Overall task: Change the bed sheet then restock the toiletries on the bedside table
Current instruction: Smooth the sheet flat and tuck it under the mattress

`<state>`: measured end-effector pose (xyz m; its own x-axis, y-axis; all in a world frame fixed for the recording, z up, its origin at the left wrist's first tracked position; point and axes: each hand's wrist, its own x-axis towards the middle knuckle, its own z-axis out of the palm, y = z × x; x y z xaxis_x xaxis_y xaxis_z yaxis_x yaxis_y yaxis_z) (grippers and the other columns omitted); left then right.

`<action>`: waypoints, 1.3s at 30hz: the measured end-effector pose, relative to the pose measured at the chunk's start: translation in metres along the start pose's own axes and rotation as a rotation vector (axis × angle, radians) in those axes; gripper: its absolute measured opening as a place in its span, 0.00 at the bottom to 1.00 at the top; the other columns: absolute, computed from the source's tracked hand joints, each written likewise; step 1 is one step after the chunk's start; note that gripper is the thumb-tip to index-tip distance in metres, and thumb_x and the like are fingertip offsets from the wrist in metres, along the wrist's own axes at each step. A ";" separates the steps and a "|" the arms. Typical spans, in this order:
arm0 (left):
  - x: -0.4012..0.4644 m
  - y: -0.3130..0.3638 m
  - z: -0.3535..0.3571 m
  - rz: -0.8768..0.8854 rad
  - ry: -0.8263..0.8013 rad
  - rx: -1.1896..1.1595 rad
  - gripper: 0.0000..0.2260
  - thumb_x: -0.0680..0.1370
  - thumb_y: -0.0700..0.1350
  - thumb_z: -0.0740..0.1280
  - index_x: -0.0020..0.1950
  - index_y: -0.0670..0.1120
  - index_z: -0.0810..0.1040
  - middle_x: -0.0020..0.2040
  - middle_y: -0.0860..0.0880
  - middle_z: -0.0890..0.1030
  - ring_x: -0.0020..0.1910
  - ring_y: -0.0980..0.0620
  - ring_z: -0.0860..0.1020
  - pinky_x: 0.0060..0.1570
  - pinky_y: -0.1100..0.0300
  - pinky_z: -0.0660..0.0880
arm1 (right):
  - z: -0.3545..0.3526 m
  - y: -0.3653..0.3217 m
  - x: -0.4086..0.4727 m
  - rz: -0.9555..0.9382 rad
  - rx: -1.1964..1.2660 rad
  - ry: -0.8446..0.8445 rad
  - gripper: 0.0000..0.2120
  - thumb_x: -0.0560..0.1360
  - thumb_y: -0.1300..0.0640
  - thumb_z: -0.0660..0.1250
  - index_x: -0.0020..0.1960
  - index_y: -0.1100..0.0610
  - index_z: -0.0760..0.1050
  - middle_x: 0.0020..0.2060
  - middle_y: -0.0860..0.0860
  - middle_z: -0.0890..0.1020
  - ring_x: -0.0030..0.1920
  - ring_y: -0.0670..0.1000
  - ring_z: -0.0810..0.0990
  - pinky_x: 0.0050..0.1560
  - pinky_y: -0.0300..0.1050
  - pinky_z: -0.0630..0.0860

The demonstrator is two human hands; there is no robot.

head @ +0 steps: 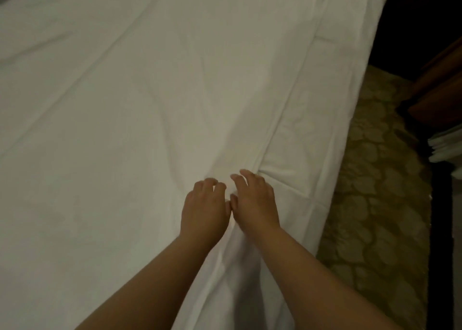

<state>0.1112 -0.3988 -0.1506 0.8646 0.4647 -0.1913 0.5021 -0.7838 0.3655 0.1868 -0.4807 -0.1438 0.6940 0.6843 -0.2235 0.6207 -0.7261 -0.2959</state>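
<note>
- Head view: the left hand (205, 204) and right hand (253, 199) lie side by side, thumbs touching, on the white bed sheet (125, 104) near the bed's right edge.
- Left grip: fingers curled, seemingly bunching cloth; right grip loose, fingers part-spread on a fold, probably gathering or smoothing it.
- Right of the bed: patterned carpet (375, 192), dark wooden furniture (440, 84), stacked white linen (445, 147).
- No toiletries show.
</note>
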 end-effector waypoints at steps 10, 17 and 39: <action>0.105 0.011 -0.036 -0.100 0.091 0.078 0.22 0.80 0.51 0.58 0.72 0.45 0.63 0.70 0.45 0.67 0.67 0.47 0.67 0.63 0.57 0.65 | -0.006 0.035 0.079 -0.078 -0.081 -0.049 0.17 0.80 0.54 0.55 0.68 0.53 0.66 0.64 0.50 0.72 0.64 0.53 0.69 0.65 0.47 0.61; 0.201 0.071 0.009 -0.264 0.209 0.029 0.16 0.78 0.45 0.64 0.65 0.42 0.73 0.64 0.42 0.74 0.61 0.41 0.71 0.56 0.51 0.70 | -0.058 0.127 0.204 -0.290 0.020 0.147 0.16 0.75 0.57 0.60 0.62 0.57 0.75 0.56 0.55 0.79 0.55 0.58 0.76 0.54 0.49 0.72; 0.537 0.240 0.011 -0.298 0.273 0.021 0.25 0.62 0.46 0.80 0.53 0.37 0.79 0.48 0.39 0.81 0.42 0.39 0.81 0.36 0.49 0.78 | -0.232 0.334 0.479 -0.286 -0.026 0.003 0.18 0.78 0.57 0.57 0.68 0.57 0.69 0.65 0.54 0.73 0.63 0.56 0.70 0.61 0.49 0.64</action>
<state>0.6964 -0.3413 -0.1759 0.6453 0.7630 -0.0361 0.7328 -0.6050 0.3114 0.8115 -0.4110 -0.1342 0.4904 0.8615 -0.1315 0.8006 -0.5050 -0.3226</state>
